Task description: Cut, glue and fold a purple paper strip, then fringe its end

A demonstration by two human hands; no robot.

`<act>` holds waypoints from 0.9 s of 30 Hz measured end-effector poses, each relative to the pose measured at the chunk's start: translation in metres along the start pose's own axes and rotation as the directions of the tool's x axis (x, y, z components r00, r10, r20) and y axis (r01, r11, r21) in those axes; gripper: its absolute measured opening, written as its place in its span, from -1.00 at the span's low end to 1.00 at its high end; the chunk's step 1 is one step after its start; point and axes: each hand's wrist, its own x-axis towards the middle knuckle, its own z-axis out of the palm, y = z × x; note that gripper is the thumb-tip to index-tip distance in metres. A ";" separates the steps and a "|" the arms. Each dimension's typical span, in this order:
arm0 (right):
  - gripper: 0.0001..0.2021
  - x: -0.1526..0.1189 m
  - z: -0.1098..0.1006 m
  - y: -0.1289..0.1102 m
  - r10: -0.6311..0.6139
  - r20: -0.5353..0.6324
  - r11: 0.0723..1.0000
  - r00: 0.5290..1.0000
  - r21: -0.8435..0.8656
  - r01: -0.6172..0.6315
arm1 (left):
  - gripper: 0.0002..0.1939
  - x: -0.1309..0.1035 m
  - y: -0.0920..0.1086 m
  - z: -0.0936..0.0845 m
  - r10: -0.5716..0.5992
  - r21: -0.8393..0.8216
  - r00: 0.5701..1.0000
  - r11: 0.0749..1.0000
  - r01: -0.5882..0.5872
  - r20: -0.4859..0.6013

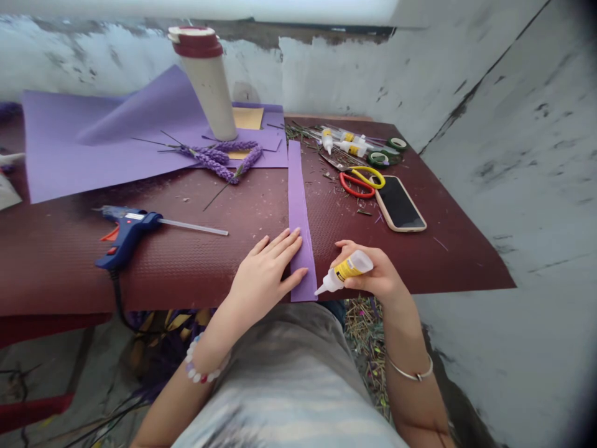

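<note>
A long purple paper strip [297, 193] lies on the dark red table, running from the front edge toward the back. My left hand [265, 274] rests flat on the strip's left side, fingers stretched out and thumb across it. In my right hand [380, 274] is a small glue bottle [351, 266] with a yellow label, tilted so its nozzle points down and left. The nozzle tip meets or almost meets the strip's right edge near the front. A thin pale line, apparently glue, runs along that edge.
A blue glue gun [128, 230] with a glue stick lies left. Purple flower stems [219, 158], a cup [209, 87] and purple sheets [107, 137] are behind. Scissors [359, 180], a phone [400, 204], glue bottles [353, 148] and green tape [378, 159] lie right.
</note>
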 end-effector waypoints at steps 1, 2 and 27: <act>-0.68 0.001 0.000 -0.001 0.000 0.013 1.000 1.000 -0.013 0.001 | -0.43 0.000 0.000 0.000 0.000 -0.001 1.000 1.000 0.000 0.001; -0.67 0.001 0.000 -0.001 0.007 0.020 1.000 1.000 -0.027 -0.006 | -0.44 0.000 0.000 0.000 0.001 -0.002 1.000 1.000 -0.001 0.001; -0.69 0.017 -0.017 -0.017 0.224 -0.531 0.973 0.817 0.164 -0.160 | -0.49 -0.016 0.009 -0.006 0.092 0.015 0.996 0.996 -0.092 -0.001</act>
